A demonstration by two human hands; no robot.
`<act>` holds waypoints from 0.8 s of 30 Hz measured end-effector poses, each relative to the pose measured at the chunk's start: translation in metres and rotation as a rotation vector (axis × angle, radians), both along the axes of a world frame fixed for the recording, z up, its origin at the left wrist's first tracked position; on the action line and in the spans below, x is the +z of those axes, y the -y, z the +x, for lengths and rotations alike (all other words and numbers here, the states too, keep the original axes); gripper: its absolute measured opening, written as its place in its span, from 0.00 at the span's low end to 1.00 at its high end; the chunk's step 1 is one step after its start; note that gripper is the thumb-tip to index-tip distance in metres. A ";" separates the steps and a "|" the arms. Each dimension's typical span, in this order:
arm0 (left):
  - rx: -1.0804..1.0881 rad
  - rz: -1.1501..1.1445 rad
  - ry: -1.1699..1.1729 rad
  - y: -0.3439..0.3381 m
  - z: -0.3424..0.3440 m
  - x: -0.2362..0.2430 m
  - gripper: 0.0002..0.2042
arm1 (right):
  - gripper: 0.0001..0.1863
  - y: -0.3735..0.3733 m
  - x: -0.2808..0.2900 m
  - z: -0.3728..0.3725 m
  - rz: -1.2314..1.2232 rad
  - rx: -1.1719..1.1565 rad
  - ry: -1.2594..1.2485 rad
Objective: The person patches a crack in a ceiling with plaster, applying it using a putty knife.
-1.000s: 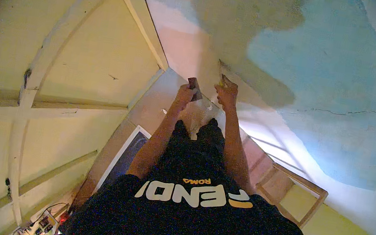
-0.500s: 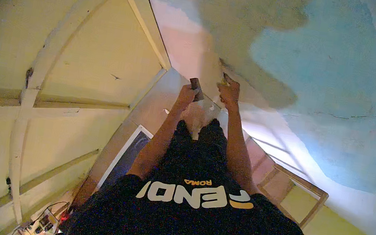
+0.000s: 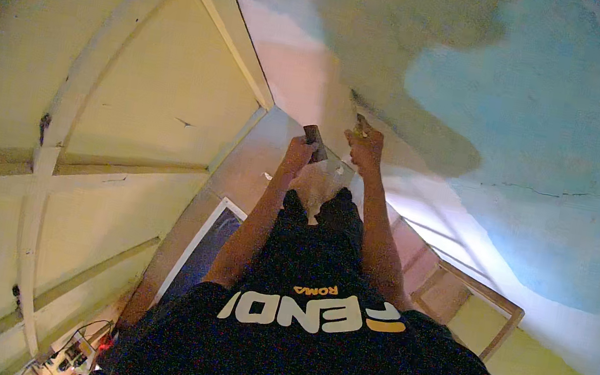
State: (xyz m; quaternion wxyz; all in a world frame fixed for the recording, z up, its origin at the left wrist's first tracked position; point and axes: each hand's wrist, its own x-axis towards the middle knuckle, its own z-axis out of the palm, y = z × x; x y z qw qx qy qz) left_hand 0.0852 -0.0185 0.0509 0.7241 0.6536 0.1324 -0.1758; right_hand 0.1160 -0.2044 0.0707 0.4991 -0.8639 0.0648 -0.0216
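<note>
In front of my legs, my left hand (image 3: pixel 297 156) is closed around a dark brown, flat-looking block (image 3: pixel 314 139) with a straight edge. Its exact kind is too small to make out. To its right, my right hand (image 3: pixel 365 151) is shut on a small scraper-like tool (image 3: pixel 362 124), with a hint of yellow by the fingers. The tool's tip points up toward the painted wall (image 3: pixel 443 77), just below a dark mark there; whether it touches, I cannot tell. Blue and pink patches cover this wall, and a shadow falls across it.
Yellow panels with wooden battens (image 3: pixel 42 178) stand on the left. A white-rimmed dark panel (image 3: pixel 210 232) leans at lower left, near cluttered small items and wires (image 3: pixel 73 356). A wooden frame (image 3: pixel 506 322) is at the right. A thin crack (image 3: pixel 566 194) crosses the blue paint.
The view has shifted slightly. My right hand has moved a little down and left relative to the wall's dark mark. My left hand keeps nearly the same place with the block.
</note>
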 end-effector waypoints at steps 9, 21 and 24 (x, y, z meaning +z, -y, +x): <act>0.028 -0.204 -0.034 0.009 -0.002 -0.004 0.08 | 0.29 -0.001 0.024 -0.004 -0.012 0.053 -0.006; -0.068 -0.094 0.057 0.022 0.000 -0.009 0.08 | 0.28 0.003 0.020 -0.004 0.180 -0.003 -0.002; -0.127 0.109 0.205 0.008 -0.002 -0.013 0.08 | 0.28 0.003 0.015 -0.004 -0.010 0.031 0.067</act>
